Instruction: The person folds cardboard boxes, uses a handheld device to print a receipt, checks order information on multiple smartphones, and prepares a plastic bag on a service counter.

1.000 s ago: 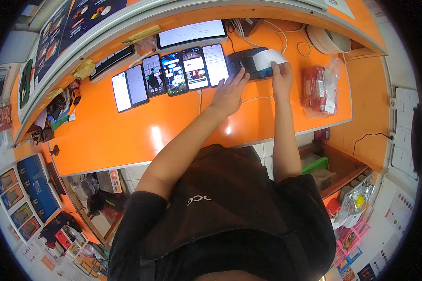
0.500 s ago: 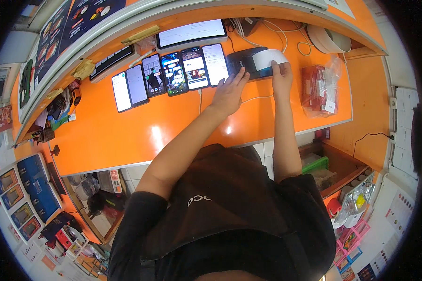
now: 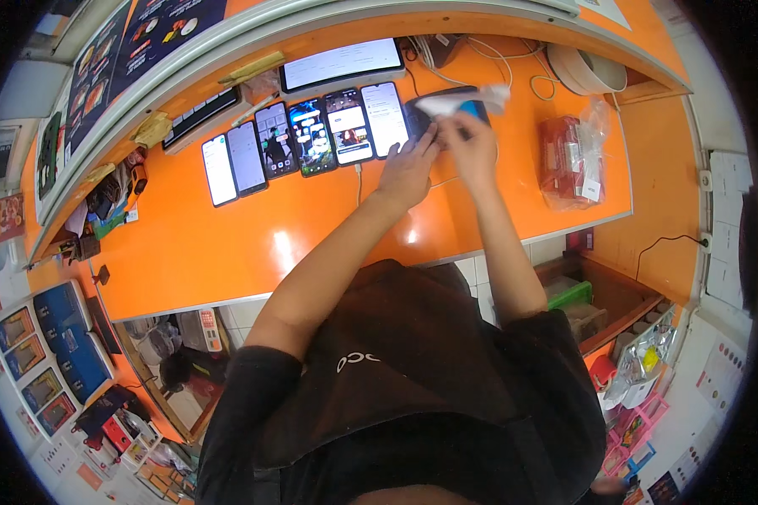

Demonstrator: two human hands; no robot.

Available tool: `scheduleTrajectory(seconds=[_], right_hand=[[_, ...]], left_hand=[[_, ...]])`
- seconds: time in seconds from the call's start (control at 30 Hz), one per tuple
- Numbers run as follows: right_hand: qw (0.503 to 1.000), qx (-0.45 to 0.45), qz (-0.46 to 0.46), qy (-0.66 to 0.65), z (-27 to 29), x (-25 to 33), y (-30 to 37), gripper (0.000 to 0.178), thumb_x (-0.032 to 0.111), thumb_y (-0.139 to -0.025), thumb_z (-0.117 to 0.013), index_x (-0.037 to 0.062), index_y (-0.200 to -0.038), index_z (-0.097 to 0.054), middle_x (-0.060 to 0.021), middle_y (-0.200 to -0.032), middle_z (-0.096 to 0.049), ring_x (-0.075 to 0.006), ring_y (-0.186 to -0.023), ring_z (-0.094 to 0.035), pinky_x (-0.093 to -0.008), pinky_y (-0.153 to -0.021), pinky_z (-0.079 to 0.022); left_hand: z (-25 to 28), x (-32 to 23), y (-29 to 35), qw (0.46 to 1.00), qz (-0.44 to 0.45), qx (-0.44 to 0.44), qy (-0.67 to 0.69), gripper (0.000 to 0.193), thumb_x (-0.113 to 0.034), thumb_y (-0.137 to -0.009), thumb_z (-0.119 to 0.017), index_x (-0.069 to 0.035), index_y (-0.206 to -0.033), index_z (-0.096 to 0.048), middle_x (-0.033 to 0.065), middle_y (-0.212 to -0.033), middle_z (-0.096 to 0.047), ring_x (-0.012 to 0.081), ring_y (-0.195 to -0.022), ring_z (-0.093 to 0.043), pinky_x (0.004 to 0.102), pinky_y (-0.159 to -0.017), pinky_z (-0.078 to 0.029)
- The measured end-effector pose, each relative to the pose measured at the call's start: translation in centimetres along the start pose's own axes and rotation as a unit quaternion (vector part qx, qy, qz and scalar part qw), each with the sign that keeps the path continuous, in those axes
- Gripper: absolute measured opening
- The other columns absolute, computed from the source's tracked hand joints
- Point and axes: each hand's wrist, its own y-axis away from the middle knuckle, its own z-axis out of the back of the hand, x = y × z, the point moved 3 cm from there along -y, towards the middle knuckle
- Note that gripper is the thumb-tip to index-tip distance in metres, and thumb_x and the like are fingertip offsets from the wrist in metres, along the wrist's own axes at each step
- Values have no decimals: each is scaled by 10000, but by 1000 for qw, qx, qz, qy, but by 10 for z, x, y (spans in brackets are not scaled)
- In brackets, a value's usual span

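Observation:
A dark device with a white paper strip [image 3: 451, 104] coming out of it lies toward the back of the orange table; it looks like a receipt printer or card terminal [image 3: 419, 115]. My left hand [image 3: 406, 174] lies with stretched fingers against the device's near left part. With the fingers of my right hand [image 3: 470, 150] pinched together, I hold the strip, which is bent over leftward and blurred by motion. Part of the device is hidden behind the paper and my right hand. Immediately left of it stands a phone with a lit white screen [image 3: 385, 118].
Several more lit phones [image 3: 310, 135] line up to the left. Behind them is a tablet [image 3: 341, 67] on a box. A red package in clear plastic [image 3: 571, 160] sits at right, near a white roll [image 3: 583, 71] and loose cables [image 3: 501, 55]. A shelf edge [image 3: 328, 50] overhangs the back.
My right hand has moved left and slightly nearer, swinging the paper strip over toward my left hand. The left hand has stayed almost in place.

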Motion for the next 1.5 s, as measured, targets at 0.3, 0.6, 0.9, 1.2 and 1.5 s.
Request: scheduleTrajectory(seconds=[0.3, 0.6, 0.9, 1.2, 1.5], right_hand=[[999, -17, -7, -45, -4, 29, 82, 146, 104, -908, -652, 1, -1009, -630, -129, -987, -709, -201, -928, -677, -345, -827, -514], [915, -79, 156, 363, 3, -21, 18, 457, 124, -765, -664, 59, -1216, -641, -217, -1397, -478, -401, -1296, -423, -534, -1066, -358], [925, -81, 99, 359, -15, -15, 4, 380, 192, -714, -702, 61, -1068, -665, -130, -985, -674, -329, -1057, -591, -460, -936, -443], [981, -124, 56, 139, -57, 35, 56, 220, 363, -946, -597, 187, -903, -723, -163, -967, -676, -416, -1101, -584, -650, -1029, -359], [999, -12, 24, -41, 16, 90, 230, 239, 232, -1014, -563, 9, -1079, -615, -205, -889, -649, -333, -790, -662, -420, -707, -516]], left_hand=[[-16, 3, 14, 999, -18, -45, -15, 906, -91, -788, -700, -127, -1572, -247, 106, -1546, -355, 352, -1342, -470, 538, -1037, -412], [-5, -6, 17, 998, -26, 49, -9, 966, -65, -733, -721, -103, -1566, -233, 128, -1617, -265, 357, -1363, -442, 514, -1044, -425], [-29, 8, 15, 983, -160, -40, 76, 958, -88, -757, -769, -3, -1542, -228, 329, -1584, -204, 472, -1480, -212, 499, -1208, -243], [-52, -1, 2, 942, -293, -145, -79, 868, -216, -800, -725, 2, -1533, -312, 283, -1573, -302, 481, -1455, -272, 512, -1192, -269], [-40, -2, 3, 966, -247, -36, 74, 900, -77, -737, -661, -54, -1562, -302, 250, -1617, -245, 456, -1494, -214, 508, -1220, -209]])
